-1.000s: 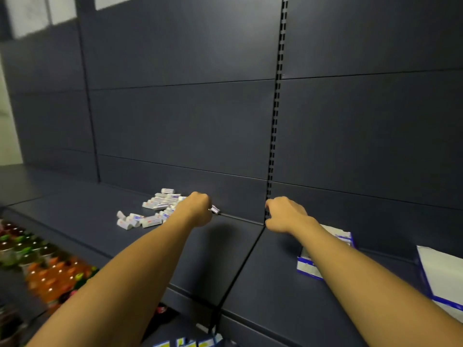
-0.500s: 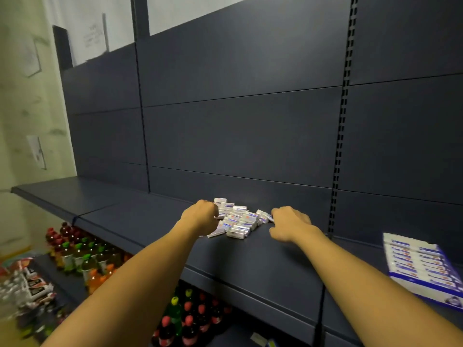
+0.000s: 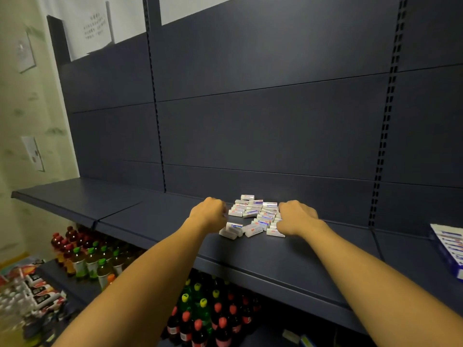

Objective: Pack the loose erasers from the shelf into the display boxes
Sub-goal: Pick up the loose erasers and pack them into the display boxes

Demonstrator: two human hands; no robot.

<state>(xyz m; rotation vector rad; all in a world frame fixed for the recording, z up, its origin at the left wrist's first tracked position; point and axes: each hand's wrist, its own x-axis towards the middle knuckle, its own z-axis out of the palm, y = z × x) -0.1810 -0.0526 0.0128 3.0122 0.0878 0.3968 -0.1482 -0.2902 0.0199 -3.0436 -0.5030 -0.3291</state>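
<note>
Eraser pile point(image 3: 255, 216) sits on shelf point(image 3: 150, 221) between left hand point(image 3: 209, 214) and right hand point(image 3: 297, 217), both curled, contents hidden, grasp undeterminable; erasers probably light, firm, sleeve-slick, best pinched by long sides; display box point(image 3: 448, 246) far right of pile.

No legible text in head view. Erasers point(image 3: 255, 216) on shelf point(image 3: 155, 221) carried red and blue label marks; wording too small to read. Display box point(image 3: 448, 246) at far right showed rows of blue and red print; unreadable. White sheet point(image 3: 96, 27) at upper left bore several lines of dark print; blurred, unreadable. Bottles point(image 3: 200, 319) on lower shelf had labels; no wording resolved.
</note>
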